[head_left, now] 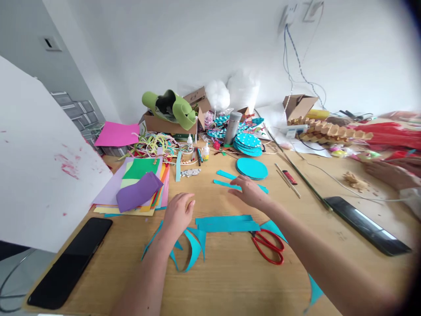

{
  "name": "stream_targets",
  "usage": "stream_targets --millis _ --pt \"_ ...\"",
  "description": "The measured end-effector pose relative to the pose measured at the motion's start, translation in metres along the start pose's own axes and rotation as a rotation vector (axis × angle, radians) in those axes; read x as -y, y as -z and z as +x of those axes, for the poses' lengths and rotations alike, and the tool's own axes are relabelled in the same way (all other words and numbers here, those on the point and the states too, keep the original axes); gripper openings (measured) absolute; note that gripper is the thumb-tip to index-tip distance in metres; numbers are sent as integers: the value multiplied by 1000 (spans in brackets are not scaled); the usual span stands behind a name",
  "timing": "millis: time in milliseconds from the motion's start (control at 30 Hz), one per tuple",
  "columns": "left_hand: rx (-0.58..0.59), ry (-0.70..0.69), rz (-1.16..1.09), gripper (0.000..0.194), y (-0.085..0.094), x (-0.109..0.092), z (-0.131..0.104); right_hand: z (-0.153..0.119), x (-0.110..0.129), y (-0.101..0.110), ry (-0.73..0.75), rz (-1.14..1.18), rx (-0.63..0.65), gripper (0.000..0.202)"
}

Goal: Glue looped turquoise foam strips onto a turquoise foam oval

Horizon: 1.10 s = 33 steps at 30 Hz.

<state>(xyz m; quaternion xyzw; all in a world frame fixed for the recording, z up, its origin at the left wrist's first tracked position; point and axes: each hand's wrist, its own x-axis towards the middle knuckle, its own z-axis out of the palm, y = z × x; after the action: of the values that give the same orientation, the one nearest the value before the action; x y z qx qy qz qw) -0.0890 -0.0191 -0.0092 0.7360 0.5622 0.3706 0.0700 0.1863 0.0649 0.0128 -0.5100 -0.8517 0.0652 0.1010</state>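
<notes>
My left hand [178,213] hovers over the table with loosely bent fingers, nothing visible in it. Curved blue paper offcuts [194,250] lie beside and under its wrist. Farther right, my right hand [249,192] is open, thumb and fingers apart, over narrow blue paper strips [223,183]; whether it touches them I cannot tell. Between my forearms rests a wider blue paper strip [226,224], with the tips of red-handled scissors [268,245] at its right end. Behind my right hand is a stack of blue paper ovals [252,168].
Coloured paper sheets [141,186] and a black phone [70,263] lie left. At the back stand a grey bottle [232,127], a glue bottle [205,152] and a box with a green visor [182,112]. Right are another phone [365,224] and another person's hand [391,173].
</notes>
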Motion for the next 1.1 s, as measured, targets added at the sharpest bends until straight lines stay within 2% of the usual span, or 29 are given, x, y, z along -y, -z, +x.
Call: stream_targets --millis 67,167,333,500,600,700,767,867,1000,1100 --pt "6 -11 -1 17 1 -2 0 -22 18 7 64 148 190 26" --pt "12 -29 1 17 1 -4 0 -49 39 11 94 115 314 36" --pt "25 -35 0 17 -1 -4 0 -58 54 8 29 17 321 28" --pt "7 -39 6 17 -1 -2 0 -60 60 7 83 -103 292 26" --pt "12 -33 1 18 -2 -3 0 -60 55 7 122 -113 281 24" --pt "39 -19 -11 17 -3 -5 -1 -46 37 9 103 -139 221 22" --pt "56 -15 -22 18 -5 -5 -2 -28 22 11 31 -276 157 26" --pt "59 -14 -30 19 -7 -5 -2 2 4 10 -18 -362 119 31" --pt "53 -18 -28 18 -7 -5 -2 30 -5 4 -36 -403 117 23" --pt "46 -25 -32 18 -7 -7 -3 42 -9 0 -72 -418 125 26"
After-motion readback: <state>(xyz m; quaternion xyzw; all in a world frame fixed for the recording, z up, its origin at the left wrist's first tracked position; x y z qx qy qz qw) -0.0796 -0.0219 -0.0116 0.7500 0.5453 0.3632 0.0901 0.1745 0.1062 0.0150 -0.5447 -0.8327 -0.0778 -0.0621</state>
